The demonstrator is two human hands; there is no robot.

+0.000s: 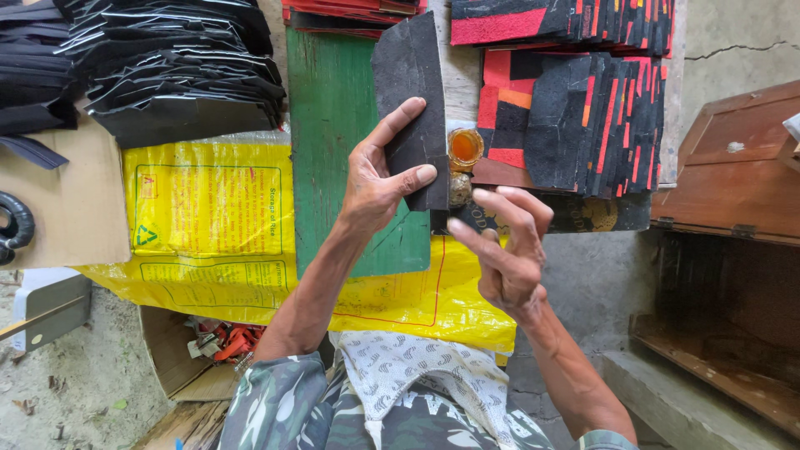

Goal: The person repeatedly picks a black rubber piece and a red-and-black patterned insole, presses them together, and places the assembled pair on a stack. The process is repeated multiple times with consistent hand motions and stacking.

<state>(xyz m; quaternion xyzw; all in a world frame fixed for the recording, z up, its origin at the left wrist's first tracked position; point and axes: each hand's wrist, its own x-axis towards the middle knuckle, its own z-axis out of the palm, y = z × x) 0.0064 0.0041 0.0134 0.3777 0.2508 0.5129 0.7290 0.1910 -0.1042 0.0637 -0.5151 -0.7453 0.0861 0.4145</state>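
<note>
Right, watching this from my end: the left hand (379, 179) pinches a dark grey, stiff, roughly rectangular cut piece of sheet material (411, 100), thumb on the near face and index finger laid up along it, so the piece stands upright over the green painted wooden board (333, 125). The right hand (508, 250) holds nothing I can make out; its fingers are loosely curled and spread, fingertips just near the lower edge of the piece and beside the small open jar of amber glue-like liquid (465, 147). A 2nd small round pot (459, 189) sits just nearer than the jar; can't tell what's in it.

My read of the step: the piece is being dabbed or coated w/ whatever is in the jar. To do it well I'd keep the left grip near the piece's lower right edge as it is, so the face stays free, and bring the right fingertips in along the edge, not across the left thumb. Jar sits tight against the stack of black and red-orange cut pieces (575, 125) on the right, so a wide sweep could tip it; short strokes are safer.

The yellow printed plastic sack (208, 225) lies under the board, and black folded sheets (167, 67) are piled far left.
</note>
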